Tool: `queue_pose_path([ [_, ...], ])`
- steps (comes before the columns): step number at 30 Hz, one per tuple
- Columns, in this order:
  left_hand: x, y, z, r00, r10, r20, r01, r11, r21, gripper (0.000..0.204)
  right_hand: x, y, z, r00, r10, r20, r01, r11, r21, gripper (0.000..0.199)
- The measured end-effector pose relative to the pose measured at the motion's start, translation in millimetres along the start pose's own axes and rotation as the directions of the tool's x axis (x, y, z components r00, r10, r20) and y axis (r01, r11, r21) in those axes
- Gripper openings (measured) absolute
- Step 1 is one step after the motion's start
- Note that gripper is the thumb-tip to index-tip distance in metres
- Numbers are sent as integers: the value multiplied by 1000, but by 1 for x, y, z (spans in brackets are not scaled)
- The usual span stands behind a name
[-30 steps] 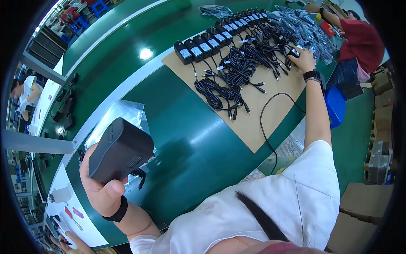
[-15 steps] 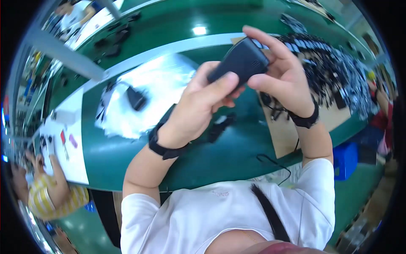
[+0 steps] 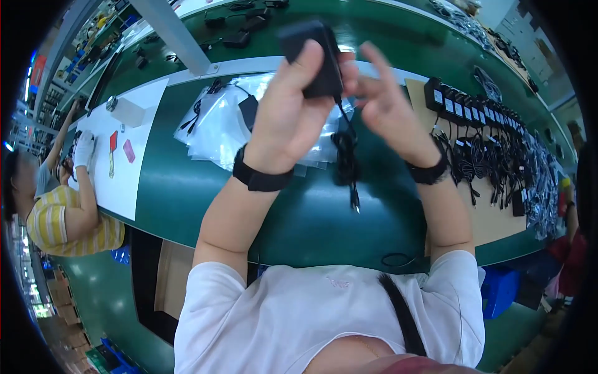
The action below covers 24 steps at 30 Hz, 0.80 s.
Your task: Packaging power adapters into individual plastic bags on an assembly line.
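Observation:
A black power adapter (image 3: 325,68) is gripped in my left hand (image 3: 285,109), raised above the bench with the thumb across its face. Its black cord (image 3: 346,159) hangs down in a tied bundle, the plug end lowest. My right hand (image 3: 389,112) is just to the right of the adapter, fingers spread and blurred by motion; it holds nothing that I can see. Beneath my left hand lies a pile of clear plastic bags (image 3: 215,134), with another black adapter (image 3: 248,112) on it, partly hidden by my wrist.
Rows of black adapters with coiled cords (image 3: 476,118) lie on a brown cardboard sheet (image 3: 486,218) at right, beside a heap of bagged items (image 3: 541,187). A grey post (image 3: 171,34) rises at the bench's far edge. To the left, a person in yellow stripes (image 3: 75,218) works at a white surface (image 3: 118,181).
The adapter has moved left and been turned in my left hand, and its cord bundle now shows hanging. My right hand has come away from it. The view has shifted.

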<state>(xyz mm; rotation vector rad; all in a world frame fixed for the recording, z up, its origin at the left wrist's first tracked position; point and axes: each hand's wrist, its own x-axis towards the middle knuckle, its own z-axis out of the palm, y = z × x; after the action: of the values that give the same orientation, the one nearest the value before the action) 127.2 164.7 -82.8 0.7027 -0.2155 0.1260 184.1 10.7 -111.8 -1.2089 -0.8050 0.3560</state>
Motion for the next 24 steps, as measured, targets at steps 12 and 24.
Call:
queue_pose_path([
  [12,2,27,-41,980,-39,-195,106,932,347,25,20,10,-26,984,180,7,-178,967,180,61],
  [24,3,-22,-31,978,34,-207,62,896,439,38,33,23,8,1000,9,-3,-7,947,322,55],
])
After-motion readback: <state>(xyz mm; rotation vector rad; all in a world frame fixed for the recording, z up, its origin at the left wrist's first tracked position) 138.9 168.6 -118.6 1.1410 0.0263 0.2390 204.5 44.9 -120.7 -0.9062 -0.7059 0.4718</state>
